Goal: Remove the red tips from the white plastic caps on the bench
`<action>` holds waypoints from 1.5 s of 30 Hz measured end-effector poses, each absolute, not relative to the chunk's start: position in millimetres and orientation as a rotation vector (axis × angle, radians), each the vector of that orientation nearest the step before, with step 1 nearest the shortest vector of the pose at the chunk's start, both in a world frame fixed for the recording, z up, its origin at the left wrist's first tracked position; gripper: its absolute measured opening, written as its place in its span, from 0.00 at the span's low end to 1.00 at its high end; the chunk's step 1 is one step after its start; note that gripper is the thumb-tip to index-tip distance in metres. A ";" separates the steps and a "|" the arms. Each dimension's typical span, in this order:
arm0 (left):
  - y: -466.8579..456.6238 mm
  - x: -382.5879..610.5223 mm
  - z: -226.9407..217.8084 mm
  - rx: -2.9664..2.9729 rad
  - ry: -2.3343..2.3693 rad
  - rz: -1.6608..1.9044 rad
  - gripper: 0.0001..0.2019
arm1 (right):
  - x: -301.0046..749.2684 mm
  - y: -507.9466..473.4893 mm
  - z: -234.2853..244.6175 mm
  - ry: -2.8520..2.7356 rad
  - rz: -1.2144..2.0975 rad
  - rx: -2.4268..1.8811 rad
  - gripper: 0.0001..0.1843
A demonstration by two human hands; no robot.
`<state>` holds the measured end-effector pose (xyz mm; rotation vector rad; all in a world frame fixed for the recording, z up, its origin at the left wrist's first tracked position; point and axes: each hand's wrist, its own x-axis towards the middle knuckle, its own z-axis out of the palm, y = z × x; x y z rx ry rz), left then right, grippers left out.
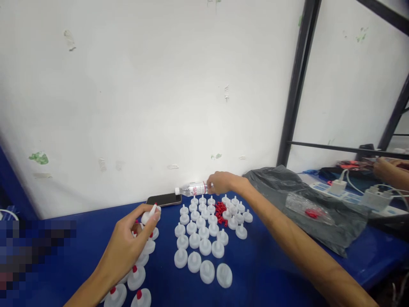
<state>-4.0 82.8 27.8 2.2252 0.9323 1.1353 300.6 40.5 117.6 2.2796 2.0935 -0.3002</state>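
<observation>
My left hand (128, 236) pinches a white nozzle cap (152, 212) with a red tip between thumb and fingers. Below and beside it stand several similar white caps with red tips (136, 277), some hidden by the hand. My right hand (222, 182) reaches to the far side of the table, its fingers bent together at the end of a clear plastic bottle (193, 188) lying on its side. I cannot tell whether it touches the bottle. Just nearer lies a pile of small red tips (221, 212), among rows of white nozzle caps without red tips (203, 232).
A dark phone (164, 199) lies by the wall on the blue table (255, 273). At right, a grey plastic bag (284, 209) carries a clear bag of red pieces (311, 212). Beyond are power strips with chargers (338, 186) and another person's hand (391, 168).
</observation>
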 end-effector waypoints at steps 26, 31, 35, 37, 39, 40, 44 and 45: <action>96.4 -14.6 30.3 2.590 1.047 1.170 0.18 | 251.8 108.3 73.8 2.251 0.268 1.930 0.18; 95.0 -16.7 31.0 2.608 0.959 1.203 0.19 | 243.9 112.8 73.6 2.240 0.257 1.916 0.26; 96.3 -18.6 33.4 2.612 0.964 1.251 0.20 | 227.9 118.7 78.9 2.351 0.375 1.922 0.33; 98.3 -19.5 34.0 2.624 0.972 1.270 0.19 | 212.1 127.0 77.4 2.412 0.380 1.896 0.32; 100.9 -20.3 34.0 2.645 0.976 1.282 0.19 | 193.1 138.1 72.6 2.448 0.361 1.873 0.32; 102.1 -20.6 33.9 2.659 0.974 1.287 0.18 | 183.7 144.0 69.7 2.455 0.346 1.866 0.32; 104.5 -21.1 34.1 2.707 0.993 1.300 0.18 | 159.1 160.0 62.2 2.468 0.288 1.850 0.26; 104.4 -20.7 34.3 2.712 1.011 1.303 0.17 | 157.8 160.2 62.7 2.481 0.289 1.852 0.23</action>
